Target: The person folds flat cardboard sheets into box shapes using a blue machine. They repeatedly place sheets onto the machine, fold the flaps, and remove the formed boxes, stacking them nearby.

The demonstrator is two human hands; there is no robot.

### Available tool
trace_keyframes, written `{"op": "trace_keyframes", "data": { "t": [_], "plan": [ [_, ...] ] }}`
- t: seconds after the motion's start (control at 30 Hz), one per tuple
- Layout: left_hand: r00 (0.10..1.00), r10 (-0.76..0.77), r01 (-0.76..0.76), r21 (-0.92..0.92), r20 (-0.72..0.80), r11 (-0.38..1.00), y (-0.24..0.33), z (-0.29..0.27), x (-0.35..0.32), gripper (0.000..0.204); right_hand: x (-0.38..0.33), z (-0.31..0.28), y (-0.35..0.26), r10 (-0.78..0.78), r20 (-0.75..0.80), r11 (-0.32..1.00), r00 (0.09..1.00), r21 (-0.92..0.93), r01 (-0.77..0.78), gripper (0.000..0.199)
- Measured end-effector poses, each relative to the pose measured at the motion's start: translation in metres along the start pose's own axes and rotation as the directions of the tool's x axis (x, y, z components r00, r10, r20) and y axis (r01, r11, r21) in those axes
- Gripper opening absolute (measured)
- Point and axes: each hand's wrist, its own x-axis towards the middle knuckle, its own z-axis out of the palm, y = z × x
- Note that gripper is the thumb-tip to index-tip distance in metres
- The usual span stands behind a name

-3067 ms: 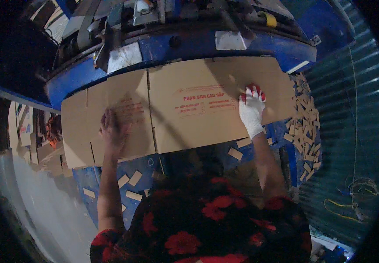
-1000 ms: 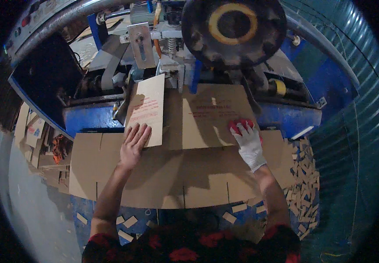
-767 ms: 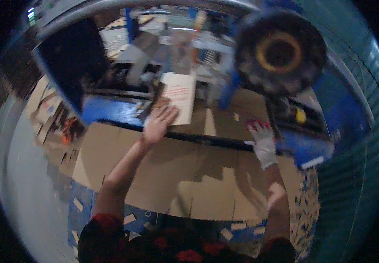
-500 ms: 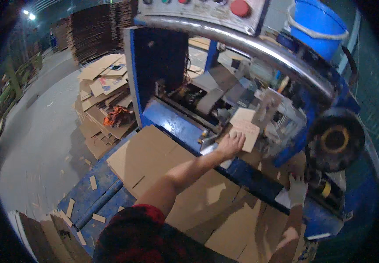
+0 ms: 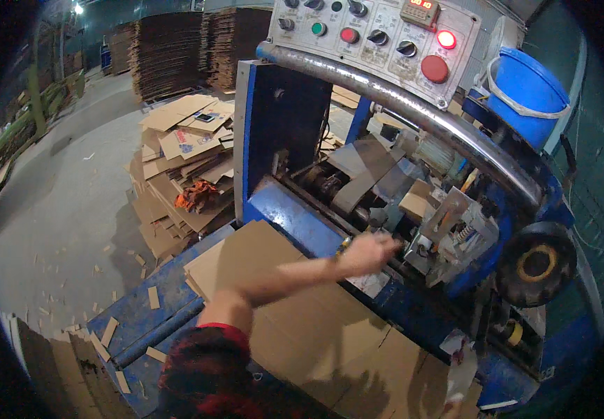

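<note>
My left hand (image 5: 370, 254) reaches across the cardboard sheets to the front of the machine's metal head (image 5: 448, 234). Its fingers are smeared by motion, so I cannot tell what they hold. Under that forearm, flat brown cardboard sheets (image 5: 302, 318) lie stacked on the blue machine bed (image 5: 309, 216). My right hand (image 5: 462, 368), in a pale glove, is low at the right, by the right end of the sheets; its fingers are not clear. A small tan block (image 5: 417, 200) sits among the machine parts beyond my left hand.
Above the bed runs a shiny metal bar (image 5: 399, 98) under a control panel (image 5: 386, 42). A blue bucket (image 5: 529, 87) stands at the back right, above a black wheel (image 5: 536, 264). Loose cardboard (image 5: 183, 150) is heaped at left; cardboard scraps (image 5: 153, 297) lie on the blue table.
The view has tilted up, showing more of the panel. My left hand has come off the pale cardboard piece it was on. My right hand has drawn back from beside the rollers toward me.
</note>
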Motion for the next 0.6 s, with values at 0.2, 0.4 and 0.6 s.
{"op": "trace_keyframes", "data": {
  "t": [0.2, 0.4, 0.6],
  "plan": [
    [0.740, 0.159, 0.100, 0.341, -0.654, 0.935, -0.103, -0.225, 0.102, 0.043, -0.122, 0.021, 0.050, 0.392, 0.230, 0.870, 0.891, 0.224, -0.440, 0.043],
    [0.861, 0.048, 0.290, 0.566, -0.507, 0.772, -0.128, -0.297, 0.158, 0.045, -0.186, 0.003, 0.033, 0.393, -0.027, 0.897, 0.919, -0.208, -0.390, 0.052],
    [0.662, -0.249, 0.519, 0.192, -0.707, 0.833, -0.208, -0.316, 0.190, 0.029, -0.189, -0.038, -0.039, 0.454, -0.180, 0.873, 0.873, -0.106, -0.476, 0.052]
  ]
}}
